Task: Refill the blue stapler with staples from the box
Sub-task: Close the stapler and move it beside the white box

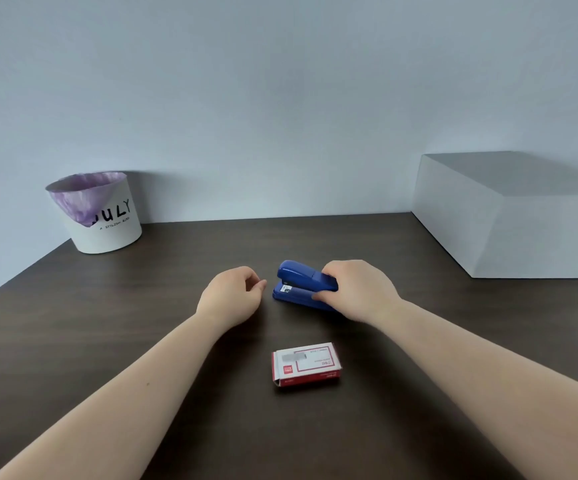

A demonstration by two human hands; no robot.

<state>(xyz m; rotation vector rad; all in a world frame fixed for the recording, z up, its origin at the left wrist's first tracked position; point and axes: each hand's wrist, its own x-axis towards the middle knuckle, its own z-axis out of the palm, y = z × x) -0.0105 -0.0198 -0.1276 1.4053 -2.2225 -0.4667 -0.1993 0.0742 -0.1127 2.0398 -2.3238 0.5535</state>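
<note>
The right hand (356,292) grips the blue plastic stapler (303,284) on the dark wooden table (107,323), while the left hand (233,297) rests beside it with loosely curled, empty fingers.

The upper left of the frame is blocked by a white bin (102,216). The right edge is blocked by a grey box (509,216). Bare tabletop (107,323) is left between.

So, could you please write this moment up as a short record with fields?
surface: dark wooden table
blue stapler: on the table, closed
right hand: gripping the stapler's rear end
left hand: loosely curled beside the stapler's front, holding nothing
staple box: red and white, lying closed, nearer the person than the stapler, untouched
background: white bin with purple liner far left, white box far right
</note>
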